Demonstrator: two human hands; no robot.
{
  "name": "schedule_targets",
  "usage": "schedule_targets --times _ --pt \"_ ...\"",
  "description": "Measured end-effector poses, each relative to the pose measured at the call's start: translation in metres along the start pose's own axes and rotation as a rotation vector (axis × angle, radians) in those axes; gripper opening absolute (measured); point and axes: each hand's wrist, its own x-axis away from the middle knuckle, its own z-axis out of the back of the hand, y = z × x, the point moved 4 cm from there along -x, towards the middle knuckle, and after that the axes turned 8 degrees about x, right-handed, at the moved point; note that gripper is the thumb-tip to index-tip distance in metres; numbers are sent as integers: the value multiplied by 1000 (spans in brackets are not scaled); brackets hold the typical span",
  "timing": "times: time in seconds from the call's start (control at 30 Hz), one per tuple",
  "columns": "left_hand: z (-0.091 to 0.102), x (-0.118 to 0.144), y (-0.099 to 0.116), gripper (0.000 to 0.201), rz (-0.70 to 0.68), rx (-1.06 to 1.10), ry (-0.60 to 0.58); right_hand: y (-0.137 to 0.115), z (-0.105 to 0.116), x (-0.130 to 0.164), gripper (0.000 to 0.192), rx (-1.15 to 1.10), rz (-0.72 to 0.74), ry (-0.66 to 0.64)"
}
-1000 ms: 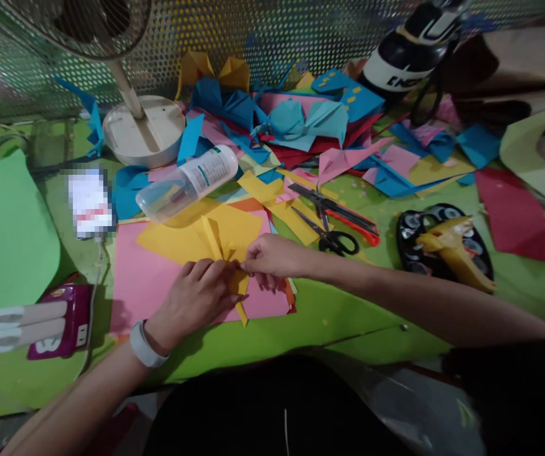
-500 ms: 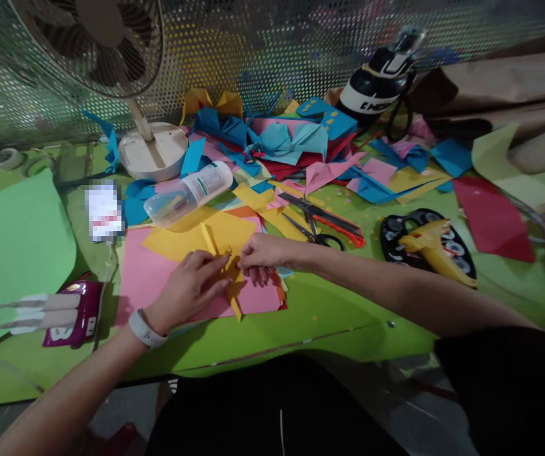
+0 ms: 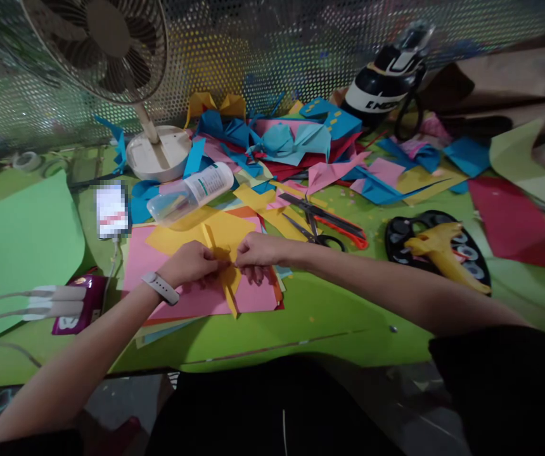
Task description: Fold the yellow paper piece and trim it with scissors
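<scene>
A folded piece of yellow paper (image 3: 234, 227) with a raised strip down its middle lies on a stack of coloured sheets, a pink sheet (image 3: 253, 297) on top. My left hand (image 3: 195, 263), a white band on its wrist, is closed, with its fingertips pinching at the yellow paper from the left. From the right, my right hand (image 3: 259, 250) pinches with thumb and forefinger at the same paper, its other fingers curled. The two sets of fingertips almost meet over the strip. Exactly which edge each one grips is too small to make out.
Scissors (image 3: 314, 231) and a red-orange utility knife (image 3: 339, 221) lie beyond my right forearm. A clear bottle (image 3: 194, 192) rests on its side behind the sheets. A yellow glue gun (image 3: 448, 247) lies on a black tray at right. A fan (image 3: 158, 158) and a phone (image 3: 112, 212) stand left.
My left hand's fingers were spread over the paper and are now drawn together in a pinch near the right hand. The right hand stays pinched in nearly the same place.
</scene>
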Motion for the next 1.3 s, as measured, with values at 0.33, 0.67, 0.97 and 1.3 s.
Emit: schedule_targets --times 0.33,0.67,0.97,1.3 --pt "-1 3 -1 41 86 63 -66 1 2 -3 17 -12 -25 -49" --pt "-1 9 0 28 -102 -76 14 6 7 -6 17 -20 21 39" --pt "18 40 18 17 -483 -468 342 -9 11 -4 42 -186 332 303" --pt "19 25 -10 42 -362 750 81 -6 3 -15 43 -374 428 366"
